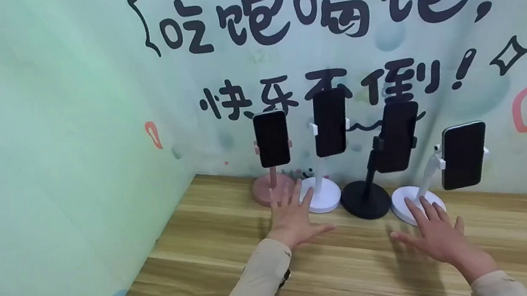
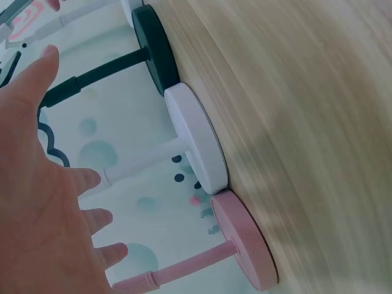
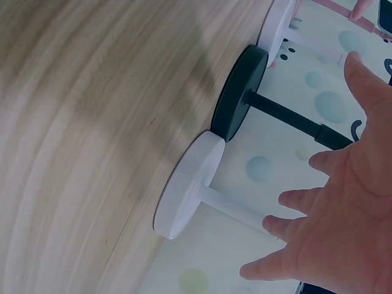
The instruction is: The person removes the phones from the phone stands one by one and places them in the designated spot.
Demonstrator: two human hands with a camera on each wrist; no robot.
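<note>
Several phone stands line the back of the table, each clamping a dark-screened phone. From the left come a pink stand (image 1: 267,191), a white stand (image 1: 328,197), a black stand (image 1: 366,200) and another white stand (image 1: 404,208) at the right. My left hand (image 1: 293,220) is held with fingers spread in front of the pink and left white stands, its fingertips overlapping their bases in the head view. The right hand (image 1: 440,236), fingers also spread, is in front of the right white stand. In the wrist views, both palms face the stands and hold nothing.
The wood-grain table (image 1: 200,283) meets a printed cloth backdrop (image 1: 213,73) with large black characters behind the stands. Another pale cloth wall (image 1: 39,147) rises along the left edge. Neighbouring bases stand side by side, the left wrist view showing them nearly edge to edge.
</note>
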